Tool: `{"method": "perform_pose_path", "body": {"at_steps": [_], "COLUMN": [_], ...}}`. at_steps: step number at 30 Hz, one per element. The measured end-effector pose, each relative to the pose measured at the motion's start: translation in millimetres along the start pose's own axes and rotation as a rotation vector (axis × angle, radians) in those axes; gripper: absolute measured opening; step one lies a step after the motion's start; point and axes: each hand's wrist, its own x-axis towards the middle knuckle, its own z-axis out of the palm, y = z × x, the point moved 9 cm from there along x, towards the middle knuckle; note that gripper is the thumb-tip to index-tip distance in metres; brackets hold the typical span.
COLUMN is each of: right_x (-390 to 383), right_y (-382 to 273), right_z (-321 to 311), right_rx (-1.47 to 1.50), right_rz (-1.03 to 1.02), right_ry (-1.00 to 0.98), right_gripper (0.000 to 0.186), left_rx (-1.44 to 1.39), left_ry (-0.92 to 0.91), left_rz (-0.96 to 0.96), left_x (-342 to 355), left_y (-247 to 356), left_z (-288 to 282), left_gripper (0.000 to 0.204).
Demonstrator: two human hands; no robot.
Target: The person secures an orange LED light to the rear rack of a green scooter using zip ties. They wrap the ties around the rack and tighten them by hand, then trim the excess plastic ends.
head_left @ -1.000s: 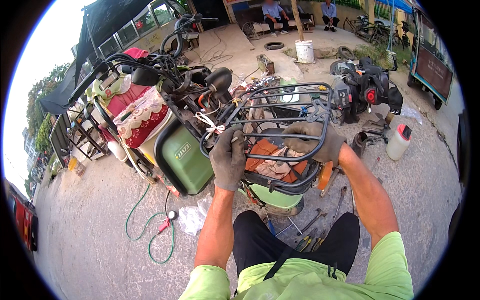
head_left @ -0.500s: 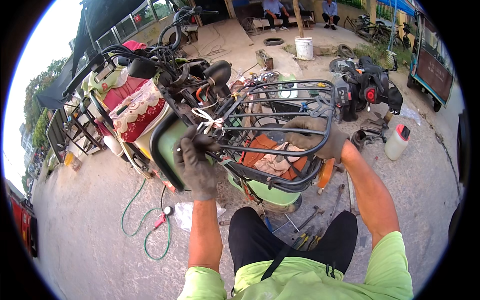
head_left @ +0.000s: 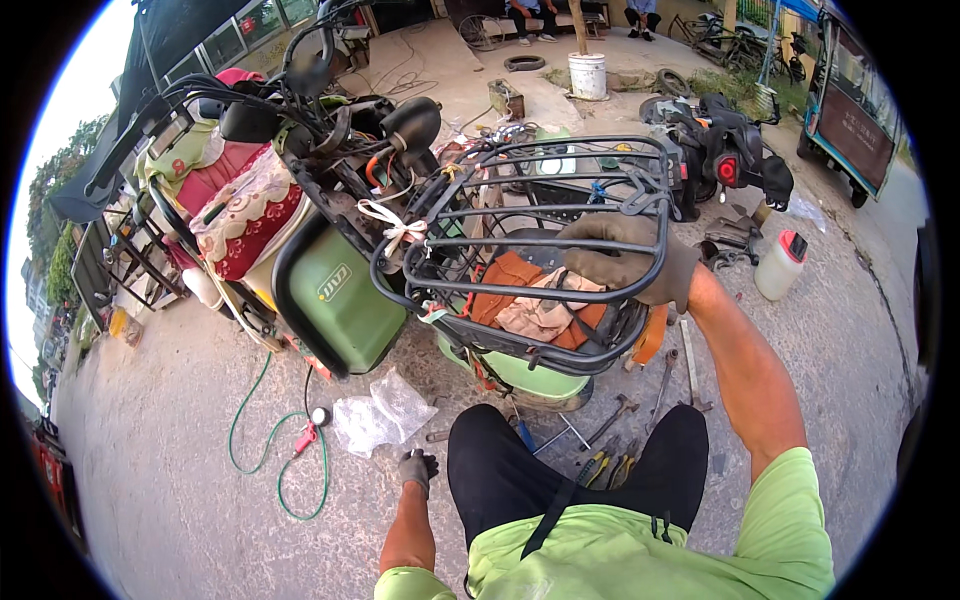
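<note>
My right hand (head_left: 637, 258), in a dark work glove, is wrapped round the outer bars of a black tubular metal rack (head_left: 540, 293). The rack is tilted up on a green electric scooter whose green panel (head_left: 350, 310) shows on its left. Beneath the bars lie orange-brown cloth (head_left: 508, 275) and a pinkish cloth (head_left: 545, 312). A white tie (head_left: 397, 228) is knotted at the rack's left end. My gloved left hand (head_left: 418, 470) is low beside my left knee, fingers loosely apart with nothing visible in them. Nearest to it is a clear plastic bag (head_left: 385, 410) on the ground.
Pliers (head_left: 597, 467), a hammer (head_left: 612, 420) and wrenches lie between and beyond my knees. A green hose (head_left: 262, 455) with a gauge loops at left. A white bottle (head_left: 781, 265) stands at right, near another scooter (head_left: 725, 160). Two people sit at the back.
My left hand has let go of the tie area at the rack's left side and dropped down beside my left knee. My right hand keeps its hold; the view has shifted slightly.
</note>
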Motion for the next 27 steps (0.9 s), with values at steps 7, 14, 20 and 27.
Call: {"method": "perform_pose_path", "body": {"at_steps": [7, 14, 20, 27], "right_x": [1, -1, -1, -2], "right_y": [-2, 6, 5, 10], "right_z": [0, 0, -5, -2], "right_rx": [0.014, 0.021, -0.056, -0.051], "right_rz": [0.005, 0.025, 0.002, 0.082], "right_ry": [-0.001, -0.002, 0.032, 0.021], "right_gripper": [0.044, 0.046, 0.048, 0.046], "left_rx": [0.22, 0.112, -0.14, 0.208], "left_ry": [-0.191, -0.139, -0.135, -0.179], "left_rz": [-0.133, 0.102, 0.815, 1.466], "left_x": [4, -7, -107, -336], "left_y": [-73, 55, 342, 578], "left_z": [-3, 17, 61, 172], "left_gripper": [0.041, 0.028, 0.023, 0.021]}}
